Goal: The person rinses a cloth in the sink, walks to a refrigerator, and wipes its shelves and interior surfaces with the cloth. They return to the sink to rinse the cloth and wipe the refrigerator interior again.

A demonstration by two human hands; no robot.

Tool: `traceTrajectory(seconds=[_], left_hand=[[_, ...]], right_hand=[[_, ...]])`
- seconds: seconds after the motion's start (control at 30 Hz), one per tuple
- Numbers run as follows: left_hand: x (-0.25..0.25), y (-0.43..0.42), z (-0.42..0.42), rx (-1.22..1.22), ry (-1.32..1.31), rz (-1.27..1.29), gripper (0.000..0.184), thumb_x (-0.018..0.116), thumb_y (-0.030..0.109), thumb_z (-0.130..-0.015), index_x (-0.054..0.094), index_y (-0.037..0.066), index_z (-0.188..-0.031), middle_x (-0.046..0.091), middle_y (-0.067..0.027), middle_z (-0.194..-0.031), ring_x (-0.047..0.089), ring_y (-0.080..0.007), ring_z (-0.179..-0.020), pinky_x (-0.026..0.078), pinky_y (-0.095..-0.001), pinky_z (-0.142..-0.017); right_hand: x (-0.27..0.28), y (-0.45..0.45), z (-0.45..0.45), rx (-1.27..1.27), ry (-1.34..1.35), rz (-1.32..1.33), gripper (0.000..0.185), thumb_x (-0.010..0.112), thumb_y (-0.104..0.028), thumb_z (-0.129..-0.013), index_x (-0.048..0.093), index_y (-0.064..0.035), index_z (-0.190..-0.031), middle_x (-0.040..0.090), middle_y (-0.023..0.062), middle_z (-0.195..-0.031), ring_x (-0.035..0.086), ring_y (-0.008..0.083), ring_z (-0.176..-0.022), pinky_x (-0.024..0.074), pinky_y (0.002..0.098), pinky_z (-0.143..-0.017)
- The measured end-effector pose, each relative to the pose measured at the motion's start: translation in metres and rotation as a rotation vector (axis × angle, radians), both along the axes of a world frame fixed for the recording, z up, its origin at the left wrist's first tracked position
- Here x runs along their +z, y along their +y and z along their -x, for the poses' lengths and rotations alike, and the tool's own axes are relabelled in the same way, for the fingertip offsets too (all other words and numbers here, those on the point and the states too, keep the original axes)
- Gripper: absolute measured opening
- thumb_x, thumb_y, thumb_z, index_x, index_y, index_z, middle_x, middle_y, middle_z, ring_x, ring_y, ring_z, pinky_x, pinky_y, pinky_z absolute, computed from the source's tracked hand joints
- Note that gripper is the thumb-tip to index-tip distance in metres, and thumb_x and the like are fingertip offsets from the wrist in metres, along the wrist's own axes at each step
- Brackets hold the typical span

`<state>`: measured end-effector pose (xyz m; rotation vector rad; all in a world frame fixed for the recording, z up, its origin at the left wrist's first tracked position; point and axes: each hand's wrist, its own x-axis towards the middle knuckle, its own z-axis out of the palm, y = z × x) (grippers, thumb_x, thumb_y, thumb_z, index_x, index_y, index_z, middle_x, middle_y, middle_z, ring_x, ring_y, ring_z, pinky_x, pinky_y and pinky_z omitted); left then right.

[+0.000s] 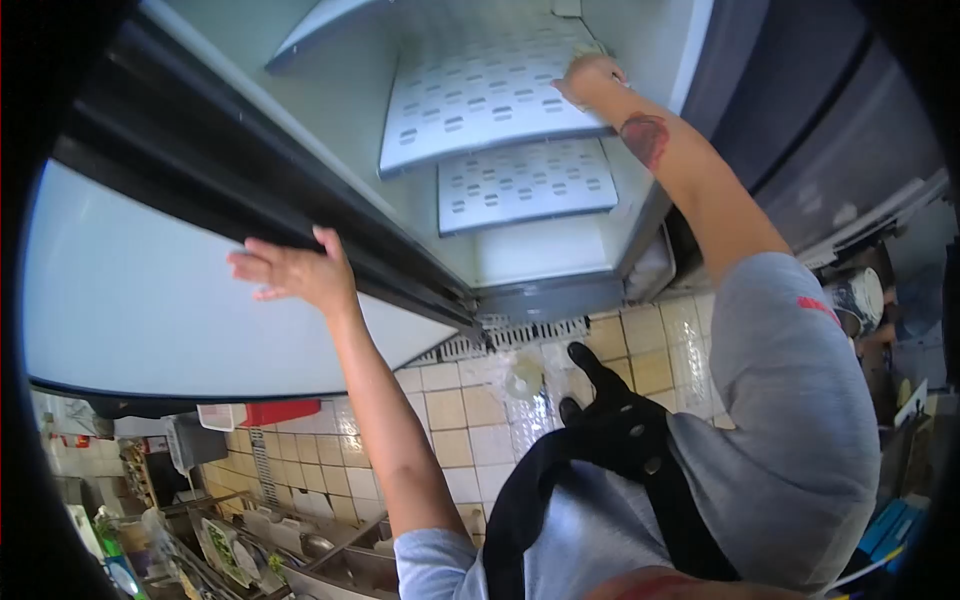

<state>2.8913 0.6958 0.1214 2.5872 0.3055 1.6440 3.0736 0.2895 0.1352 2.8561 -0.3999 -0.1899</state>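
Observation:
An upright fridge stands open in front of me, with perforated white shelves inside. Over the right side of the upper shelf (470,110), my right hand (592,78) is closed, and a little of something pale and yellowish shows at its far side. What it is I cannot make out. My left hand (300,275) is open with its fingers spread, beside the black edge of the fridge door (150,310); whether it touches the door I cannot tell. Below the upper shelf sits a smaller lower shelf (530,185).
The tiled floor (460,410) looks wet in places, with a drain grate (545,330) along the fridge base. Behind at lower left are a red crate (280,412) and steel sinks (350,570). A white bucket (858,295) and part of another person (915,305) are at right.

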Motion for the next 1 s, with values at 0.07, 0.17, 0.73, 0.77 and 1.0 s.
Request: traceTrajectory(seconds=[0.07, 0.17, 0.73, 0.77, 1.0], left_hand=[[-0.002, 0.001, 0.002, -0.018, -0.026, -0.009, 0.101, 0.062, 0.031, -0.073, -0.003, 0.003, -0.144, -0.005, -0.0278, -0.148, -0.004, -0.0489, -0.135, 0.005, -0.0737, -0.094], [-0.001, 0.004, 0.002, -0.046, -0.058, -0.015, 0.099, 0.062, 0.031, -0.073, -0.002, 0.004, -0.144, -0.006, -0.0272, -0.148, -0.004, -0.0495, -0.135, 0.005, -0.0759, -0.092], [-0.009, 0.009, -0.001, -0.139, -0.218, 0.089, 0.095, 0.066, 0.018, -0.069, 0.010, 0.014, -0.146, 0.004, -0.0137, -0.152, 0.004, -0.0402, -0.138, 0.004, -0.0735, -0.097], [-0.010, 0.009, 0.002, -0.146, -0.229, 0.084, 0.095, 0.066, 0.017, -0.069, 0.010, 0.014, -0.146, 0.004, -0.0140, -0.152, 0.004, -0.0405, -0.138, 0.005, -0.0743, -0.097], [-0.015, 0.011, -0.001, -0.216, -0.308, 0.060, 0.092, 0.064, 0.014, -0.070, 0.012, 0.016, -0.146, 0.005, -0.0120, -0.152, 0.005, -0.0412, -0.138, 0.007, -0.0764, -0.094]], right_hand=[[0.010, 0.013, 0.067, 0.032, -0.050, -0.066, 0.057, 0.041, -0.053, -0.088, 0.062, -0.0031, -0.108, 0.063, 0.0146, -0.106, 0.061, 0.0354, -0.094, 0.0482, 0.0524, -0.077], [-0.012, -0.005, 0.095, 0.301, -0.120, 0.008, 0.049, 0.046, -0.045, -0.089, 0.062, -0.0032, -0.108, 0.062, 0.0150, -0.108, 0.061, 0.0338, -0.094, 0.0486, 0.0450, -0.080], [-0.039, -0.048, 0.090, 0.598, -0.428, -0.567, 0.052, 0.059, -0.047, -0.083, 0.060, -0.0055, -0.115, 0.058, 0.0174, -0.116, 0.054, 0.0265, -0.108, 0.0403, 0.0340, -0.092], [-0.040, -0.043, 0.105, 0.551, -0.463, -0.617, 0.051, 0.059, -0.045, -0.083, 0.060, -0.0061, -0.115, 0.059, 0.0173, -0.114, 0.055, 0.0265, -0.107, 0.0410, 0.0340, -0.091], [-0.052, 0.043, 0.173, 0.902, -0.390, -0.570, 0.032, 0.067, -0.027, -0.081, 0.065, -0.0085, -0.106, 0.063, 0.0146, -0.103, 0.060, 0.0280, -0.093, 0.0456, 0.0341, -0.081]])
